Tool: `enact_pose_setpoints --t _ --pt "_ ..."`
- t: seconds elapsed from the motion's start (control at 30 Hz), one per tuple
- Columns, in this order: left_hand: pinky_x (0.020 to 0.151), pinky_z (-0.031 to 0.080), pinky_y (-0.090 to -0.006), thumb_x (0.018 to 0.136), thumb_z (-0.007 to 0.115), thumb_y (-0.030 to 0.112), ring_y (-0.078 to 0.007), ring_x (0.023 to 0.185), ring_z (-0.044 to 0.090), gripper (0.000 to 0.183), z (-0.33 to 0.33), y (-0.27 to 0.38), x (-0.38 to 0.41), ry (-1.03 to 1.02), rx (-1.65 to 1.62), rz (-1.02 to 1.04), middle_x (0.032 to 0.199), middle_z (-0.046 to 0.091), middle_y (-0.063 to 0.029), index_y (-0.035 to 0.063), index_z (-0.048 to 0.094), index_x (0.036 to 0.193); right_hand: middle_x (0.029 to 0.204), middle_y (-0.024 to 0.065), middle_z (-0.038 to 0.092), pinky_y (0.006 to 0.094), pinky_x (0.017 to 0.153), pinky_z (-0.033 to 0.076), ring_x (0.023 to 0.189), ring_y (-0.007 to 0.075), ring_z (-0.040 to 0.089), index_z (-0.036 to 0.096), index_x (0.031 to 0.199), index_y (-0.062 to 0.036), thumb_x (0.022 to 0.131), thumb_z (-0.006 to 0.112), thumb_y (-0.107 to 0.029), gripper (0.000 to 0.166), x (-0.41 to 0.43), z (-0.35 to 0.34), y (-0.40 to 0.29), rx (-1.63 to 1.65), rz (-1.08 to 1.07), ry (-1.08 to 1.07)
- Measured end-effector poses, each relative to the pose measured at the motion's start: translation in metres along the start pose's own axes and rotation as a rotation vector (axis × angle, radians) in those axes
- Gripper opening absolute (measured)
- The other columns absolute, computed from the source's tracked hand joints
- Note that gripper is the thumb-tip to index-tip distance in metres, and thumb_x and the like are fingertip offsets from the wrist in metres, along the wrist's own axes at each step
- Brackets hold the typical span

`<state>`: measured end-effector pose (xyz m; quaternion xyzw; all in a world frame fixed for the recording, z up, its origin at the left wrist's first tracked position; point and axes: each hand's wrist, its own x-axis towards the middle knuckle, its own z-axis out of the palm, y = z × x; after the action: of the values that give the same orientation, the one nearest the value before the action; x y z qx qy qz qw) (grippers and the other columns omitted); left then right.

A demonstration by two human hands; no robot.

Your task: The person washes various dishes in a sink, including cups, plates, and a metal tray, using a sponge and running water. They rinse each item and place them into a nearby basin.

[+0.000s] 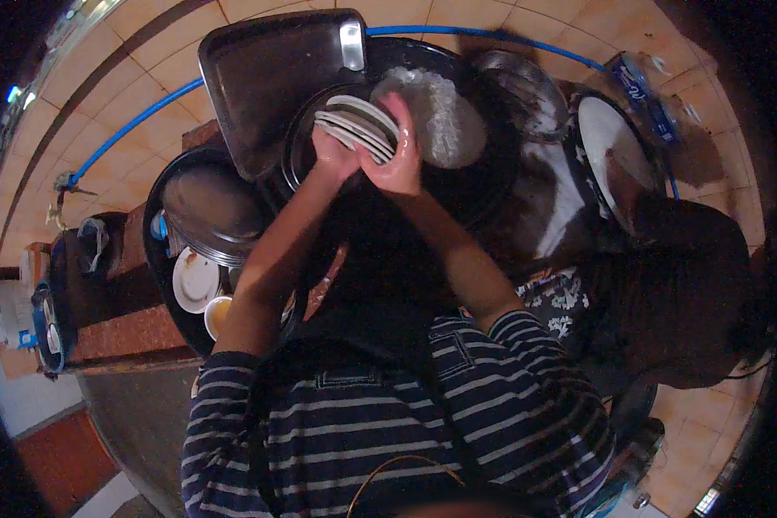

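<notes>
Several small white saucers [356,129] are stacked on edge between my two hands, tilted over a wide black basin [502,188]. My left hand [337,155] grips the stack from its left lower side. From the right, my right hand [398,158] holds it, with the thumb and fingers spread around the edge. Both hands look wet. Just right of the saucers, a pale, rippled patch of water [456,123] shows inside the basin. A dark rectangular tray [278,84] with a shiny patch at its corner leans beyond my left hand.
At left, a black tub [158,259] holds round metal trays [213,204], a soiled white plate [195,280] and a cup of amber liquid [217,316]. A blue hose [139,123] crosses the tiles. At right, another person's arm [628,181] reaches into a foamy basin [605,133].
</notes>
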<state>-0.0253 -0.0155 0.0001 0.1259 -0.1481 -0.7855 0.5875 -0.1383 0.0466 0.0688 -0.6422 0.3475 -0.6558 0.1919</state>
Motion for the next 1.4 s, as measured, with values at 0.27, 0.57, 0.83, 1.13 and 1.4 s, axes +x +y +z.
enact_pose_setpoints --t 0.27,0.57,0.83,1.13,1.4 --pt "0.088 0.04 -0.0399 0.088 0.028 0.056 -0.0217 0.101 0.052 0.06 0.048 -0.011 -0.015 0.04 0.518 -0.281 0.117 0.053 -0.0068 0.0099 0.046 0.121 0.106 0.0067 0.057 0.03 0.082 0.043 0.09 0.0181 0.056 0.051 0.113 -0.0048 0.077 0.065 -0.012 0.04 0.007 -0.063 0.067 0.559 0.781 0.2" --pt "0.076 0.047 -0.0337 0.081 0.057 0.02 -0.0229 0.088 0.059 0.026 -0.053 -0.026 0.009 -0.23 1.585 0.118 0.098 0.061 -0.0086 0.0111 0.057 0.106 0.119 0.0145 0.049 0.0484 0.09 0.038 0.112 0.0321 0.044 0.042 0.121 -0.0033 0.079 0.054 -0.022 0.048 0.067 -0.262 0.109 0.674 0.699 0.743" --pt "0.08 0.045 -0.043 0.078 0.054 0.026 -0.0358 0.092 0.057 0.028 -0.021 -0.025 0.0 0.147 1.728 0.108 0.095 0.059 -0.021 0.0064 0.059 0.097 0.104 0.0172 0.055 0.0463 0.079 0.044 0.087 0.0347 0.054 0.051 0.108 0.0008 0.082 0.049 -0.024 0.036 0.104 -0.43 0.159 -1.229 0.881 -0.12" --pt "0.083 0.044 -0.0453 0.075 0.058 0.029 -0.0381 0.096 0.055 0.04 -0.031 -0.041 0.024 0.212 1.793 0.052 0.101 0.058 -0.021 0.0069 0.054 0.109 0.107 0.0165 0.053 0.0373 0.084 0.039 0.099 0.0264 0.05 0.048 0.108 -0.0016 0.082 0.05 -0.019 0.031 0.133 -0.331 0.224 0.376 0.595 0.243" --pt "0.087 0.042 -0.0437 0.075 0.059 0.026 -0.0381 0.1 0.052 0.049 -0.034 -0.041 0.031 0.095 1.764 0.321 0.11 0.053 -0.0218 0.0024 0.047 0.117 0.128 0.0196 0.04 0.0385 0.098 0.032 0.117 0.0307 0.041 0.039 0.125 -0.0002 0.068 0.071 -0.034 0.073 0.096 -0.119 0.205 -0.493 0.123 -0.736"
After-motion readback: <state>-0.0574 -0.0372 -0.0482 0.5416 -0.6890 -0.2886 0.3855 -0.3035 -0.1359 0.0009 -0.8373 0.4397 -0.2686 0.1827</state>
